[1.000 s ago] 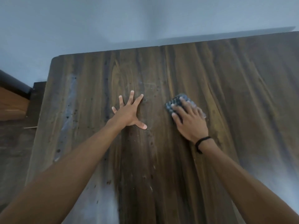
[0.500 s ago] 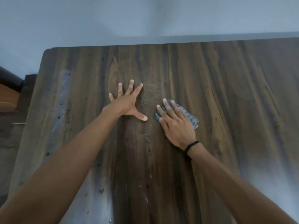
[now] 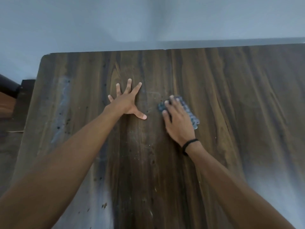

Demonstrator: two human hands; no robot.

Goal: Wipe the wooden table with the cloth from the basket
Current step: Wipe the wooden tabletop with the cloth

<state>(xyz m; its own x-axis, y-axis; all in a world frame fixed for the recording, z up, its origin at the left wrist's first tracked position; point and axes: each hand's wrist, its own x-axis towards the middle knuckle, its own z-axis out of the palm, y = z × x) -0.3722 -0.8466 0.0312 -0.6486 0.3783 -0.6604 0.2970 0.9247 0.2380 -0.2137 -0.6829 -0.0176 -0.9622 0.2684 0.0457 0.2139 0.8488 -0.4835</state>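
- Our left hand [image 3: 126, 103] lies flat on the wooden counter [image 3: 231, 96], palm down, with the fingers straight and spread wide and the thumb pointing out to the right.
- Our right hand [image 3: 177, 120] rests palm down on the cloth [image 3: 192, 117]. Its fingers are laid nearly straight over the fabric and press it to the wood rather than curling round it.
- The cloth is a small blue-grey patterned piece, flat on the counter just to the right of the left thumb. It shows past the fingertips and along the hand's right edge.
- We see a black band [image 3: 189, 144] around the right wrist.
- Pale specks and dark spots dot the wood between and below our hands.
- The counter's far edge meets a pale wall [image 3: 148, 19].
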